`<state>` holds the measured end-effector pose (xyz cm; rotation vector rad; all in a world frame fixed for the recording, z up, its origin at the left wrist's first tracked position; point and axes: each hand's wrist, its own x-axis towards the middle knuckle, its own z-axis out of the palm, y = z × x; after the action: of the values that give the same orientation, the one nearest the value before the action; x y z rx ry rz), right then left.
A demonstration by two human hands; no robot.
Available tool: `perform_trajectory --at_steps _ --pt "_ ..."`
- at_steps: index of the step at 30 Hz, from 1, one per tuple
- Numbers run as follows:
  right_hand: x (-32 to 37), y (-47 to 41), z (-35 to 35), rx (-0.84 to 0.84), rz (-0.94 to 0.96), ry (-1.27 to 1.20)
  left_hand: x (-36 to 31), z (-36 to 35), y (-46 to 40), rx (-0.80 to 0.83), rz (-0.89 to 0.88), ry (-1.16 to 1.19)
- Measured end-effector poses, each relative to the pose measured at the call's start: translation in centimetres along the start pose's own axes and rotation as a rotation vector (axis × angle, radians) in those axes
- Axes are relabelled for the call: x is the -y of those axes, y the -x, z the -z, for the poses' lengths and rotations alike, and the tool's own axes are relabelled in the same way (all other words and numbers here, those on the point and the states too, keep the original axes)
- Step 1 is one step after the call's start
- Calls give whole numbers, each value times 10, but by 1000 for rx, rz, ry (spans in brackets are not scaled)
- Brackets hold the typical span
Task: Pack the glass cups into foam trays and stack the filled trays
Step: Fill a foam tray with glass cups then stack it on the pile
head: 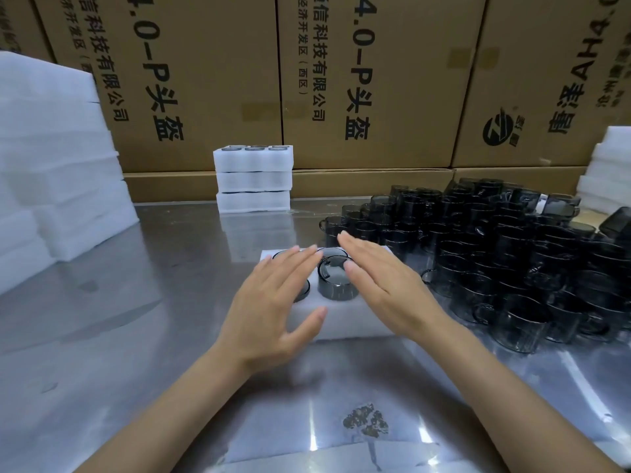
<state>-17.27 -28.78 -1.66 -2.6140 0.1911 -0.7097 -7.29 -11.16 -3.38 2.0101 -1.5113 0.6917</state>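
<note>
Here, both hands lie flat with straight fingers over the foam tray (pixel 345 322), the left hand (pixel 273 312) and right hand (pixel 386 281) flanking a dark glass cup (pixel 336 279) seated in it. To the right, loose cups (pixel 512 254) crowd the steel table (pixel 136 336). Farther back stand three filled trays (pixel 253 179).

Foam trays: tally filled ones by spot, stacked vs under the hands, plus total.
Stacked trays at the back: 3
Tray under the left hand and right hand: 1
Total: 4
Empty foam piles at both sides and the loose cups are too many to count.
</note>
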Motion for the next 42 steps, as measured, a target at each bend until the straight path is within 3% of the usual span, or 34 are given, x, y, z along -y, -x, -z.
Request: perform_trajectory --at_steps 14,19,21,23,26,28,32,38,42 --pt "-5 -1 -10 239 -11 311 -10 -17 -15 57 -26 -190" --pt "-5 0 -10 162 -14 304 -18 -22 -11 -4 19 -201" --pt "-5 -1 -6 89 -71 164 -18 -21 -8 16 23 -218" --pt "-8 -3 3 -96 -133 29 -18 -21 -7 33 17 -219" --pt "-25 1 24 -384 -310 291 -18 -20 -9 41 3 -226" --pt "-40 7 34 -366 -479 491 -17 -19 -10 26 -27 -240" --pt "-55 15 36 -92 -744 572 -20 -22 -9 -15 -102 -256" --pt "-60 12 38 -133 -721 567 -19 -26 -13 2 -117 -303" --pt "-61 13 36 -300 -610 379 -19 -26 -15 5 -116 -309"
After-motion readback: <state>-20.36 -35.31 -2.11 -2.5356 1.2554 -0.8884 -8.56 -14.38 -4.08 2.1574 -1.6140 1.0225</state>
